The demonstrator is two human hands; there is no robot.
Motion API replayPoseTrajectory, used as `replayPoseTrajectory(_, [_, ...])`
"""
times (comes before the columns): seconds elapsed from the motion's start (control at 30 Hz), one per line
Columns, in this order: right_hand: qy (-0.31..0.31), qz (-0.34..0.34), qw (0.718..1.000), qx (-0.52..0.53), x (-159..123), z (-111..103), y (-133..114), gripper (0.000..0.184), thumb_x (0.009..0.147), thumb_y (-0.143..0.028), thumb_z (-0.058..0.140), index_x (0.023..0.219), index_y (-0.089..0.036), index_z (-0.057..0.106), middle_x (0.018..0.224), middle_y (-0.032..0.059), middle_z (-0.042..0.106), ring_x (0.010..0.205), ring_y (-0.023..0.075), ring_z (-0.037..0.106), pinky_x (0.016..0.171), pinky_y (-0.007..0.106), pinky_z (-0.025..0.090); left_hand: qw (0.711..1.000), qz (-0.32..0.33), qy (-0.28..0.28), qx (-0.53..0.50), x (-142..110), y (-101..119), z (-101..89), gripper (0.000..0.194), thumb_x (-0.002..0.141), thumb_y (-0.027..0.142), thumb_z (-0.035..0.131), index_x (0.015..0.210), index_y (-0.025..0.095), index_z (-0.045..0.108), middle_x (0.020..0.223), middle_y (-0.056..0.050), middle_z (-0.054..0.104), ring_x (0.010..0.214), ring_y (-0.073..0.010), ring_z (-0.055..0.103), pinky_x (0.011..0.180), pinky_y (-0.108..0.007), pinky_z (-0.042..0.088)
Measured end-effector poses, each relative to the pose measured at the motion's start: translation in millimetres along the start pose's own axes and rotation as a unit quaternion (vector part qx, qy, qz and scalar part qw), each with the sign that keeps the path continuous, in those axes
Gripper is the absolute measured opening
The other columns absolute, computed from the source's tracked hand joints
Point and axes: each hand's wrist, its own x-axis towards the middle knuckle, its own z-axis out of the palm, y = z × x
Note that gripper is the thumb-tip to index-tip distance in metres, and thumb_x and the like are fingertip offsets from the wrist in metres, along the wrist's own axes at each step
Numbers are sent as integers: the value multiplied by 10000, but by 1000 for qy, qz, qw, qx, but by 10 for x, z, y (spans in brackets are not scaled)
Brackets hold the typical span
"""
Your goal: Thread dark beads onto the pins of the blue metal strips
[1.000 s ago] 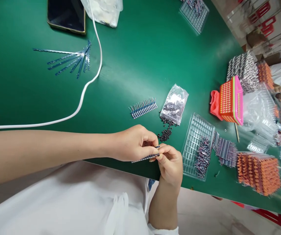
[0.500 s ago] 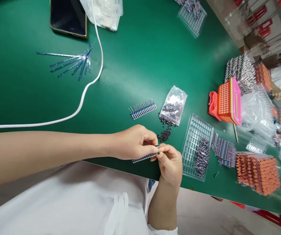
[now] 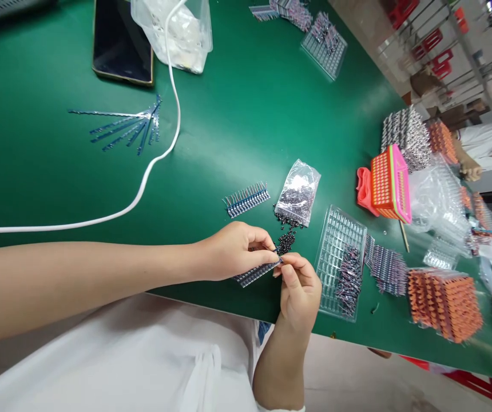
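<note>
My left hand [image 3: 233, 252] comes in from the left and pinches a blue strip of small parts [image 3: 252, 274] just above the table's near edge. My right hand [image 3: 300, 289] rises from below, its fingertips pinched at the strip's right end, on something too small to make out. A pile of tiny dark beads [image 3: 286, 237] lies just beyond both hands, spilling from a small clear bag [image 3: 298, 191]. Another blue strip with pins [image 3: 246, 200] lies on the green table [image 3: 246, 114] behind them.
A clear plastic tray [image 3: 340, 257] with finished parts sits right of my hands. Orange part stacks [image 3: 443, 297], a pink-orange basket [image 3: 389, 183], a phone [image 3: 121, 43], a white cable [image 3: 143, 177], fanned blue strips [image 3: 121, 123] and a person's arm [image 3: 481, 149] at far right.
The view has shifted a little. My right hand's fingertips have moved slightly up along the strip's end; the left hand keeps its hold.
</note>
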Motion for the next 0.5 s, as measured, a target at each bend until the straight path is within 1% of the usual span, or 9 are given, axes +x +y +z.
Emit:
replayPoseTrajectory(0.13, [19,-13,999,-33,-10,32,-8,121,820,-321,752,869,-216,720,799,5,618,670,121,557,599,251,453,1000,14,-11,22,-11,-19,0,186,815,340,650,795,162,701,607,36,638,543,-99,491,523,-208,372])
replayPoseTrajectory(0.2, [34,-17,998,-41,-16,42,-10,107,826,-314,746,858,-215,717,785,1,612,659,118,547,589,248,437,1000,16,-21,17,-8,-42,4,188,806,340,665,849,162,704,676,19,688,582,-112,545,556,-215,416])
replayPoseTrajectory(0.27, [51,-18,997,-48,-23,48,-12,109,830,-315,741,850,-211,714,779,-1,609,647,114,539,587,248,429,1000,12,-23,9,2,-64,8,212,792,327,679,918,159,701,779,-8,734,662,-136,612,616,-228,466])
replayPoseTrajectory(0.33, [61,-18,996,-55,-28,51,-12,119,829,-319,740,846,-205,710,774,-3,608,639,113,535,588,249,424,1000,5,-21,13,11,-72,8,230,790,316,678,955,157,703,835,-25,751,718,-153,644,658,-241,488])
replayPoseTrajectory(0.4, [62,-16,996,-58,-28,49,-10,130,827,-326,739,843,-201,707,763,-5,606,634,114,532,587,251,419,999,3,-19,31,15,-61,3,218,809,325,658,936,159,720,798,-18,742,694,-150,629,646,-239,473])
replayPoseTrajectory(0.5, [50,-2,998,-44,-21,40,-5,139,825,-338,735,842,-202,709,738,-9,602,628,116,530,585,252,418,998,16,-21,63,6,-23,-13,218,853,346,609,864,166,732,707,4,692,638,-133,572,602,-225,423])
